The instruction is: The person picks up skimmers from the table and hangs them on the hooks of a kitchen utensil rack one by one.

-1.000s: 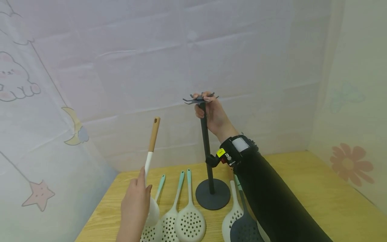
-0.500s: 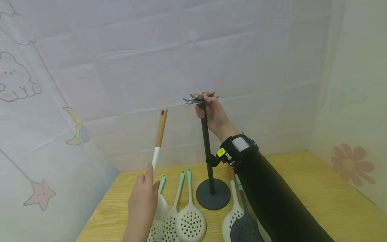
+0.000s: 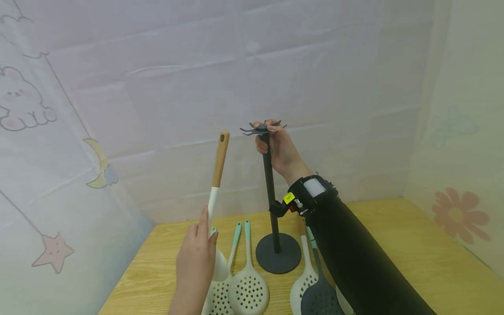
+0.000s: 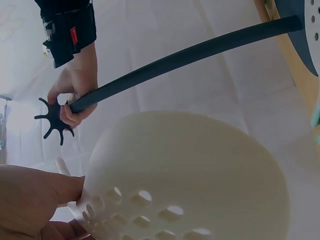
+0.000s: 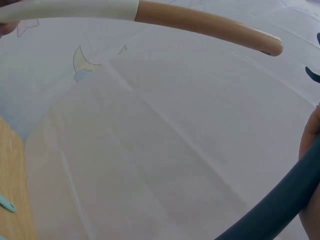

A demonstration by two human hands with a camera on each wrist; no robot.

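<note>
Left hand (image 3: 196,258) gripping a white slotted ladle (image 3: 215,183) upright by its lower handle, raised at 9 o'clock of the dark utensil stand (image 3: 271,197), right hand (image 3: 277,146) curled round the stand's pole top, skimmers (image 3: 248,284) lying on the desk (image 3: 393,245)

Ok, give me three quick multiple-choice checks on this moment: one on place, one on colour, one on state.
1. Where does the right hand grip the black utensil stand?
A. base
B. top of the pole
C. nowhere

2. The end of the raised slotted spoon's handle is:
A. teal
B. black
C. wood-brown

3. The left hand:
A. holds the slotted spoon
B. lies flat on the table
C. grips the stand

B: fingers curl under the hook crown.
C: brown above white.
A: fingers wrap its neck.
</note>
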